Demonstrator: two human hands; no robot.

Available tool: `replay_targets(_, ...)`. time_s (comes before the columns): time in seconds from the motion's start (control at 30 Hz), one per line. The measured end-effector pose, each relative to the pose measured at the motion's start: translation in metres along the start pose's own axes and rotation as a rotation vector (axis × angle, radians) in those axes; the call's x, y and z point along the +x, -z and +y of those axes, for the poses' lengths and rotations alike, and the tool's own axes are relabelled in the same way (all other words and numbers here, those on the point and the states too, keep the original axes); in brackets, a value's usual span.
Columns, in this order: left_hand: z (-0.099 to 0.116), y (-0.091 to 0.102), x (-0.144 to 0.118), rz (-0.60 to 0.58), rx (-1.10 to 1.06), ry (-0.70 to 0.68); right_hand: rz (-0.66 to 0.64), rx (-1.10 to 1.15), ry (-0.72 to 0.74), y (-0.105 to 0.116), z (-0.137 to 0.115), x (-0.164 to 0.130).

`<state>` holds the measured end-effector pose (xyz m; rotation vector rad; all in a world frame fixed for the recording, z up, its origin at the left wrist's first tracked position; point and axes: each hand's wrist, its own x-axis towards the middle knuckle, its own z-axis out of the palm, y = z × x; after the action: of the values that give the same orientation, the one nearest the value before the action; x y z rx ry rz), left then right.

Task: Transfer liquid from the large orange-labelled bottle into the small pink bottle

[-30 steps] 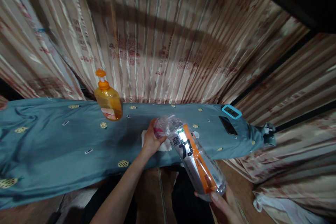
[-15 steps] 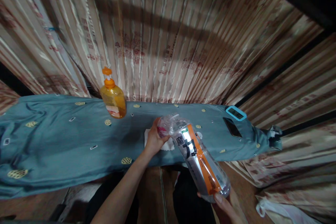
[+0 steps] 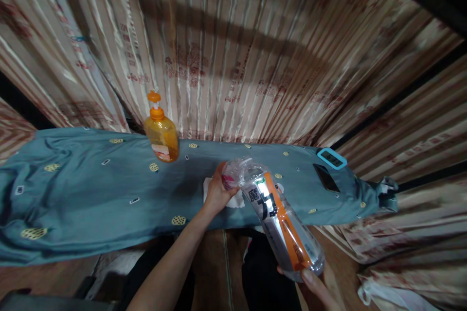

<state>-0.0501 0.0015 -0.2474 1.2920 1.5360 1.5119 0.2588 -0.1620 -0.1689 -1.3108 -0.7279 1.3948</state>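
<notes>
At five o'clock from mid-view, nearest: the right hand (image 3: 317,289), closed round the base of the bottle (image 3: 282,223). Slanted across the near edge of the worktop (image 3: 109,194), upper end toward eleven o'clock. Clear, glossy plastic, rounded at the base, with a silver and orange label.

At half past six, close to centre: the left hand (image 3: 217,194), curled round a clear piece (image 3: 230,172) with a pink patch, right up against the bottle's upper end. Hard to tell whether cup or part of the bottle. Best to support both ends evenly, line up both wrists and press lightly; likely to dent or slip under a hard squeeze. Safer, too, to hold well in from the worktop's edge.

Just behind the left hand, a flat white tissue (image 3: 238,201). On the worktop, smooth blue-green cloth, wrinkled toward eight o'clock. Near three o'clock, a flat, dark phone (image 3: 326,178); just beyond, a round-cornered blue clock (image 3: 332,158). At nine, upright, an amber pump bottle (image 3: 161,141). Farthest, at twelve, a pleated curtain (image 3: 226,58) with reddish print.
</notes>
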Motion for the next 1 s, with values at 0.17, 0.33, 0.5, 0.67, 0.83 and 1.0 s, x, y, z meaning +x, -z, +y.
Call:
replay_targets(0.17,0.004,-0.0004,-0.0008,-0.004,-0.001,0.0,0.062,-0.05,0.01,0.0007,0.0012,0.001)
replay_targets(0.33,0.0031,-0.0009,-0.0005,-0.003,-0.01,0.014,0.029,-0.032,0.028,0.0037,0.0037,0.0022)
replay_targets(0.5,0.0053,-0.0004,-0.0011,-0.001,0.006,0.016,-0.007,-0.006,0.05,0.0042,0.0036,0.0036)
replay_targets(0.67,0.0065,-0.0009,-0.0011,0.002,0.016,0.03,-0.059,-0.014,0.036,0.0007,0.0015,0.0008)
replay_targets(0.83,0.0067,-0.0013,-0.001,-0.006,-0.01,-0.008,-0.009,-0.053,0.026,0.0011,-0.0003,-0.0001)
replay_targets(1.0,0.0075,-0.0008,-0.0012,-0.012,-0.001,-0.001,-0.005,-0.092,0.048,0.0024,-0.0014,0.0024)
